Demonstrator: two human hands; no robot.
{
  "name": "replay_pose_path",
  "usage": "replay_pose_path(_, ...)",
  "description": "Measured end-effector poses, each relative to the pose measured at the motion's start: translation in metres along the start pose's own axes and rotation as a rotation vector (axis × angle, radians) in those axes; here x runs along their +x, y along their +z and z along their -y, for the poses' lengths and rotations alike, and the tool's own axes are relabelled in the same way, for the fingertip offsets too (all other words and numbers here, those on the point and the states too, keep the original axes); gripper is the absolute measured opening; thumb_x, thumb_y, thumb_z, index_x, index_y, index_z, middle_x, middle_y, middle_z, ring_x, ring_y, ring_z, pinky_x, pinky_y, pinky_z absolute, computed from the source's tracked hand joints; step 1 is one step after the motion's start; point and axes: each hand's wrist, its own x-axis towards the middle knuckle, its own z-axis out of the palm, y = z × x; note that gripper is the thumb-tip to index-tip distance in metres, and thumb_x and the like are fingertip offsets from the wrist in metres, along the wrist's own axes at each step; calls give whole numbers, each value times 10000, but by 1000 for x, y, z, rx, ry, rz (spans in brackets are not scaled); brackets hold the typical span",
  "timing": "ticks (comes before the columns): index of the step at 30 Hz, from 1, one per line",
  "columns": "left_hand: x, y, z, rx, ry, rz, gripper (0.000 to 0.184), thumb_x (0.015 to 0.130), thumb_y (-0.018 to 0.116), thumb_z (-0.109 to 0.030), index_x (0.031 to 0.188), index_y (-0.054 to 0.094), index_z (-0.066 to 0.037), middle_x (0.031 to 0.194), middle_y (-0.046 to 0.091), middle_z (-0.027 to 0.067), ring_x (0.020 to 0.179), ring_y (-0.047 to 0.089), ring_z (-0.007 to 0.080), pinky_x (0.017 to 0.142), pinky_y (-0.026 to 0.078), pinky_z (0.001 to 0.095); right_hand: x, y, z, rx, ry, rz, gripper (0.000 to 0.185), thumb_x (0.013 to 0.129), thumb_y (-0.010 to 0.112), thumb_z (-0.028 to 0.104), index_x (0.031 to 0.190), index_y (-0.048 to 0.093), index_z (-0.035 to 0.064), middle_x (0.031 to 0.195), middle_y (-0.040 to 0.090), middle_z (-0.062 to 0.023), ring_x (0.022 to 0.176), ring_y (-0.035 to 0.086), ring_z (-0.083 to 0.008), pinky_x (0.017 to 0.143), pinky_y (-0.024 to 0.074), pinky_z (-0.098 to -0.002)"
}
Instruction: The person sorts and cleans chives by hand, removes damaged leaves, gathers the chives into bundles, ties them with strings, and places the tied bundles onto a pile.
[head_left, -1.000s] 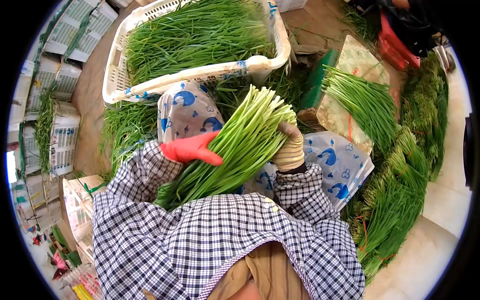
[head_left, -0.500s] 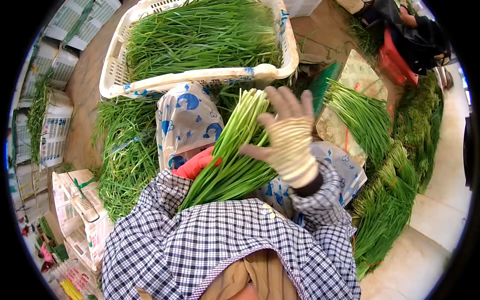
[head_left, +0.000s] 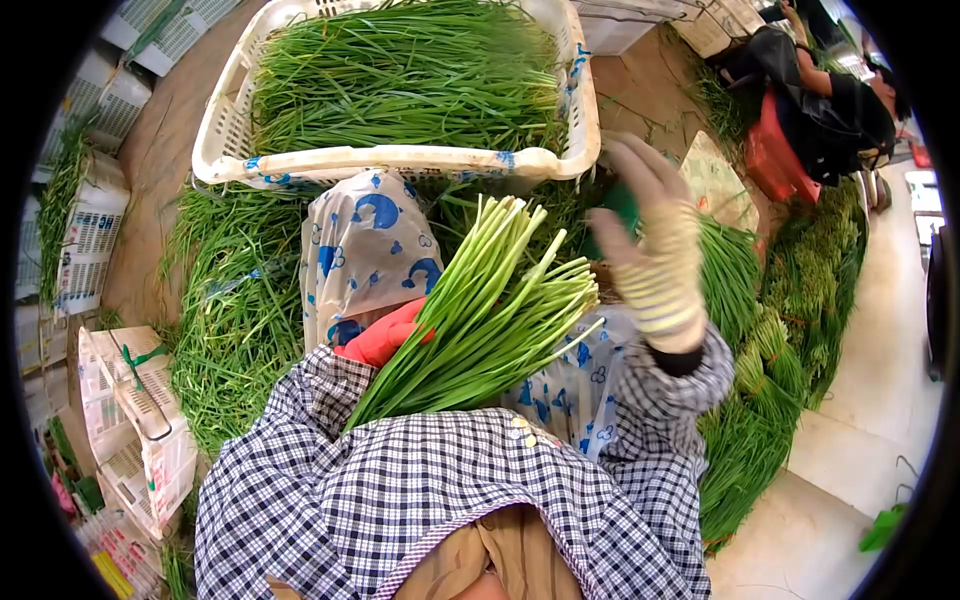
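Observation:
My left hand (head_left: 385, 335), in a red glove, is closed around a bunch of long green stalks (head_left: 490, 315). Their pale ends fan out up and to the right, and the leafy ends lie against my checked top. Apart from the bunch, my right hand (head_left: 655, 245) is raised to its right in a striped, grey-fingered glove. Its thumb and fingers are spread, slightly blurred, with nothing in them. Behind it, more green stalks (head_left: 725, 275) lie by a worn pale board (head_left: 718, 180), partly hidden by the hand.
A white crate (head_left: 400, 158) full of greens stands ahead. Loose greens (head_left: 235, 340) lie at the left, near white baskets (head_left: 140, 420). Tied bundles (head_left: 745, 450) line the right side. Another person (head_left: 835, 90) is at the upper right beside a red container (head_left: 778, 155).
My right hand has let go of the bunch and moved up and right, fingers spread. The bunch's pale ends have fanned apart in my left hand. The view has shifted somewhat.

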Motion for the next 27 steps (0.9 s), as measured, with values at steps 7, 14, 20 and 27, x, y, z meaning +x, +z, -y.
replay_pose_path(7, -10, -53, 36, 159, 9, -155, 571, 945, 580, -226, 1444, 373, -41, 1489, 366, 85, 1343, 377, 200, 1117, 294, 341, -2, 65, -40, 904, 539, 672, 459, 852, 635, 44, 1303, 552, 73, 1161, 658, -123, 1008, 641, -211, 874, 511, -309)
replay_pose_path(14, -18, -53, 27, 85, -35, -173, 580, 941, 586, -233, 1445, 372, -42, 1480, 376, 83, 1333, 386, 196, 1109, 304, 339, 106, -25, 1, 813, 105, 181, 369, 876, 654, 223, 1181, 613, 20, 1067, 672, -110, 1012, 628, -134, 848, 507, -234)
replay_pose_path(20, -22, -56, 26, 78, -55, -172, 587, 938, 591, -240, 1446, 371, -44, 1473, 385, 82, 1325, 394, 193, 1102, 312, 338, 44, 57, -13, 170, 144, 707, 239, 902, 624, 242, 998, 679, 30, 913, 673, -113, 866, 631, -210, 752, 514, -298)
replay_pose_path(27, -17, -52, 15, 86, -108, -160, 596, 934, 597, -248, 1446, 369, -45, 1464, 396, 81, 1315, 404, 189, 1094, 322, 336, -5, 38, -91, 837, 820, 141, 319, 973, 552, 271, 909, 682, -13, 763, 693, -95, 745, 633, -136, 782, 504, -283)
